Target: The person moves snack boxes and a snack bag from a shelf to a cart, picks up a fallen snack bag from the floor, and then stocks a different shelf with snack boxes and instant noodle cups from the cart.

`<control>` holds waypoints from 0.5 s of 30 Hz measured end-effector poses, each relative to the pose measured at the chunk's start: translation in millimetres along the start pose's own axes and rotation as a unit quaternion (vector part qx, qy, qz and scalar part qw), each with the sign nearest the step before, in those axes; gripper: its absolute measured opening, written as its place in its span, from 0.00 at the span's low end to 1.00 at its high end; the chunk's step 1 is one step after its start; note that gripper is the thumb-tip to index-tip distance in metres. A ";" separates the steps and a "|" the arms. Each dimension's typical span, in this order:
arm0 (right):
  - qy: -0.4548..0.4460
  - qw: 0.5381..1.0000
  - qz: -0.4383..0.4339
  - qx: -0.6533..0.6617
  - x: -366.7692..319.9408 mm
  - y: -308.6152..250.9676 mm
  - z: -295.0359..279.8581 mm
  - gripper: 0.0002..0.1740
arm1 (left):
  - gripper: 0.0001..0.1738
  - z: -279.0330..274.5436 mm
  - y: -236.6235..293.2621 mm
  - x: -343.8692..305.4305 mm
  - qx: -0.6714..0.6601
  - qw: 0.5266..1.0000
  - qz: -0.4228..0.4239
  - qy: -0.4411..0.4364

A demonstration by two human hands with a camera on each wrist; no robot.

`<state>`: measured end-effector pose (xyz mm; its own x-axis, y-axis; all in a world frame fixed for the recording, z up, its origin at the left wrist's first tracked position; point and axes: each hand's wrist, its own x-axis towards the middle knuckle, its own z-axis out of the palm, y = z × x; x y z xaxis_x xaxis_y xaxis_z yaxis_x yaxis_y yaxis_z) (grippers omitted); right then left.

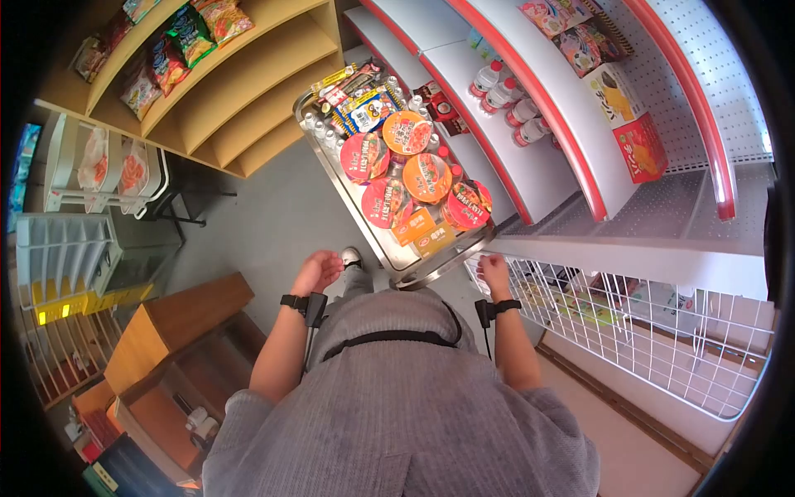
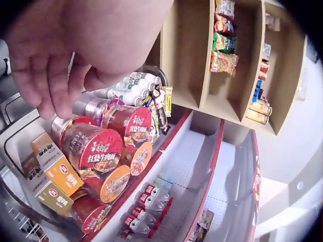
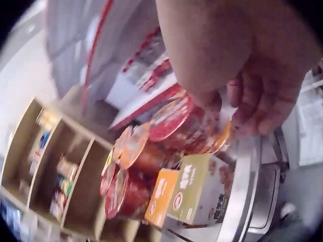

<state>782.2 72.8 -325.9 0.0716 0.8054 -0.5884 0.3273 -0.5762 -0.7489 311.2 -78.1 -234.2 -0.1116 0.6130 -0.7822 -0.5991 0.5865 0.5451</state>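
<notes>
Before the person stands a metal trolley [image 1: 399, 253] loaded with instant noodle tubs with red lids [image 1: 364, 157] and orange lids [image 1: 427, 177]. Two small boxes, one orange [image 1: 414, 225] and one olive-yellow [image 1: 436, 239], sit at its near end. The left hand [image 1: 320, 270] hangs left of the trolley, fingers loosely bent, holding nothing. By the trolley's near right corner is the right hand [image 1: 494, 273], its fingers loosely curled with nothing in them. In the right wrist view the fingers [image 3: 262, 108] overlap the trolley's rim.
White shelves with red edges on the right hold bottles [image 1: 501, 95] and snack packs [image 1: 640, 147]. Wooden shelves [image 1: 273, 70] at the back left carry snack bags [image 1: 192, 37]. A white wire basket [image 1: 629, 331] hangs at right; a wooden cabinet [image 1: 178, 331] stands at left.
</notes>
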 end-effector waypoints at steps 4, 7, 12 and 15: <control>-0.011 0.985 0.124 0.118 30.3 7.6 -1.3 0.36 | 0.13 -1.2 -20.0 7.2 -0.009 1.000 -0.016 -0.008; -0.035 0.957 0.128 0.258 80.6 20.9 16.2 0.33 | 0.12 9.0 -32.7 13.0 -0.018 0.998 -0.062 0.000; -0.010 0.955 0.051 0.293 107.4 29.1 37.8 0.22 | 0.13 23.9 -52.3 15.9 0.068 0.996 -0.061 -0.011; -0.043 0.947 0.073 0.309 136.3 64.0 43.9 0.26 | 0.15 44.7 -65.3 19.1 0.112 0.990 -0.081 0.018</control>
<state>771.6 139.7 -467.4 -0.0115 0.7114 -0.7027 -0.2955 -0.6738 -0.6773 383.6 -81.0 -271.3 -0.0586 0.4837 -0.8733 -0.4207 0.7813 0.4610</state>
